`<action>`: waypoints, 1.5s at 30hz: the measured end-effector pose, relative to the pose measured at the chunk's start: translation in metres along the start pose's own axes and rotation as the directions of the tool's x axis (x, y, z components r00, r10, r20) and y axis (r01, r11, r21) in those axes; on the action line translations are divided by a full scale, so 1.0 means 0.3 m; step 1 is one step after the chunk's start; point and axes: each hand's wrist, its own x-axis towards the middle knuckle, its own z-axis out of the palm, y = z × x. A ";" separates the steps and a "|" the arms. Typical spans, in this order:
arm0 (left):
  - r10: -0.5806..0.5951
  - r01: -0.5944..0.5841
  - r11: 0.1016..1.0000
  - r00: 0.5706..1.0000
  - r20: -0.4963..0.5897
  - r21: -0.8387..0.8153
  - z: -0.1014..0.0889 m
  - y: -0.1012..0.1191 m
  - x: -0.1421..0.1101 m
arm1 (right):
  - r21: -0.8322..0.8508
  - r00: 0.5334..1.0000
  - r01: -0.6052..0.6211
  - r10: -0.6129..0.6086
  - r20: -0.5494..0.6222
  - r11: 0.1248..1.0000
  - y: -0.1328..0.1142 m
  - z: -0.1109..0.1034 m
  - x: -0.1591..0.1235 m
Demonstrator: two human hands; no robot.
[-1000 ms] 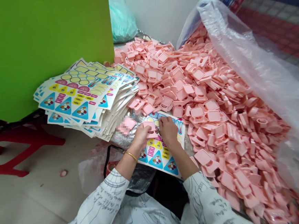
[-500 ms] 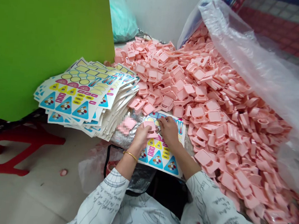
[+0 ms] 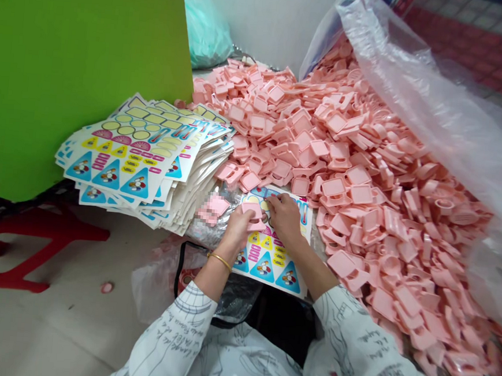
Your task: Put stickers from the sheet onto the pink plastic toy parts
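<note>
Between the thumb and fingers of my left hand (image 3: 237, 228) is a small pink plastic piece (image 3: 252, 212) with a square, rimmed face. It is held just above the left part of a sticker sheet (image 3: 266, 270) printed with blue triangles, yellow shapes and pink strips. My right hand (image 3: 284, 215) rests over the upper part of that sheet, fingers bent and fingertips drawn together near the yellow round stickers. Whatever is between those fingertips is too small to make out. Left of my left hand, a partly blurred pink piece (image 3: 220, 206) lies on clear plastic.
A large heap of pink plastic pieces (image 3: 336, 154) spreads behind and to the right, with a clear plastic sheet (image 3: 414, 102) along it. A stack of sticker sheets (image 3: 149, 157) lies at left, beside a green panel (image 3: 78, 70). A red stool (image 3: 56, 230) stands lower left.
My right hand shifts very slightly at the sticker sheet, its fingers staying bent. My left hand keeps the pink piece in the same place. The view tilts a little.
</note>
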 end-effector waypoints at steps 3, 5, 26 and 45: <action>-0.008 0.008 1.000 1.000 -0.003 0.003 0.000 0.002 -0.003 | 0.054 1.000 -0.030 0.030 -0.001 0.998 -0.005 -0.001 -0.001; -0.007 0.007 1.000 1.000 -0.008 0.008 0.000 0.004 -0.007 | 0.121 0.999 -0.053 0.054 -0.005 0.991 -0.006 -0.003 -0.006; -0.030 0.030 1.000 0.999 -0.014 0.005 0.001 0.005 -0.005 | 0.006 0.897 -0.386 0.374 0.237 0.923 -0.019 -0.032 0.128; -0.021 0.021 1.000 1.000 -0.012 0.021 0.000 0.010 -0.009 | 0.013 0.868 -0.389 0.362 0.341 0.921 -0.015 -0.069 0.130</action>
